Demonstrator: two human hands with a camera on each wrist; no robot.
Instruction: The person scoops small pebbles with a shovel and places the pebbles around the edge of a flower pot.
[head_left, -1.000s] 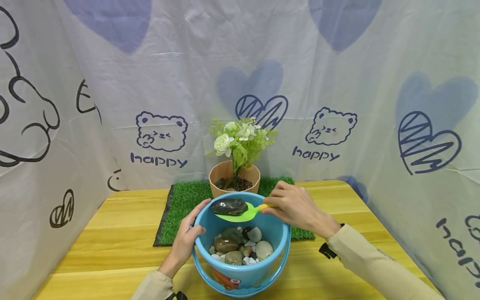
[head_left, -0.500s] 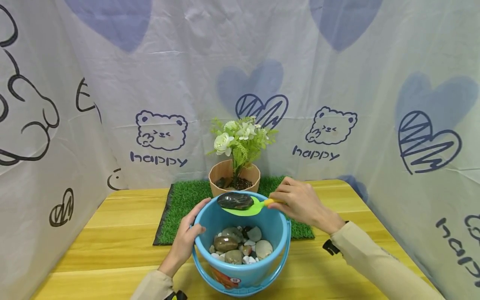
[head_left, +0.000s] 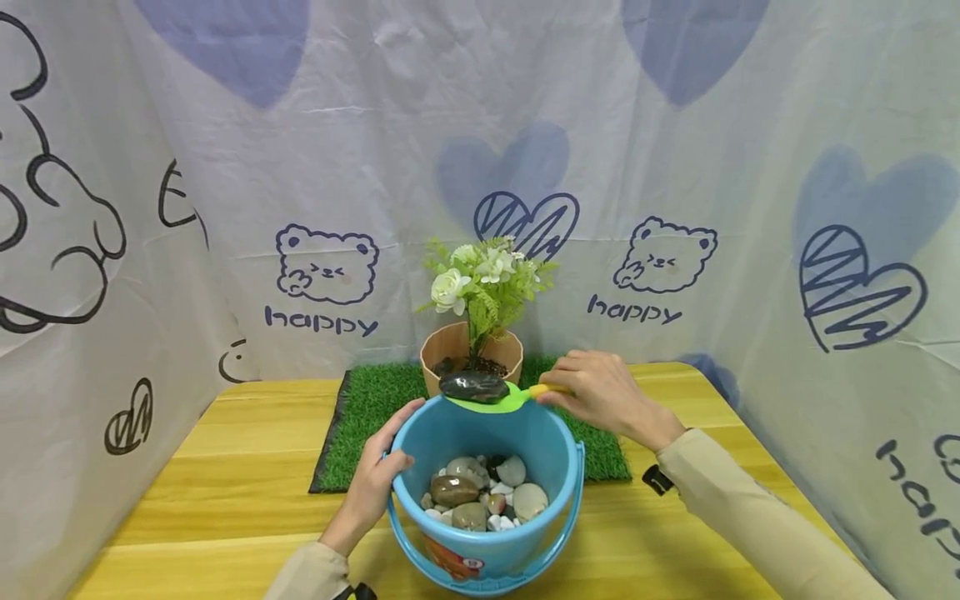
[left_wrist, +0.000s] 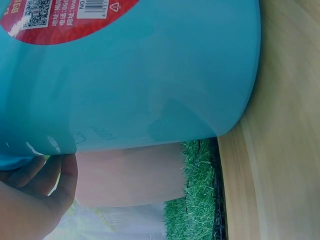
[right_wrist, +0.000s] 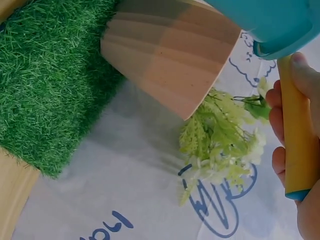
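Note:
A dark, glossy stone (head_left: 474,387) lies on the green blade (head_left: 501,405) of a small shovel, above the far rim of a blue bucket (head_left: 487,550). My right hand (head_left: 600,393) grips the shovel's yellow handle (right_wrist: 299,135), fingers curled round it in the right wrist view. My left hand (head_left: 373,475) holds the bucket's left rim, thumb inside and fingers outside; the left wrist view has those fingers (left_wrist: 65,182) against the wall. Grey, brown and white stones (head_left: 469,516) cover the bucket's bottom. Just behind stands a peach flower pot (head_left: 442,340), with some dark stones inside.
White artificial flowers with green leaves (head_left: 487,287) rise from the pot. Under it, a green turf mat (head_left: 360,425) lies on the wooden table (head_left: 195,467). The bucket's handle (head_left: 573,508) hangs down at the front. Printed cloth (head_left: 337,167) surrounds the table's back and sides.
My right hand has moved the shovel and its dark stone away from me and slightly right, from over the bucket's opening to its far rim. My left hand keeps its hold.

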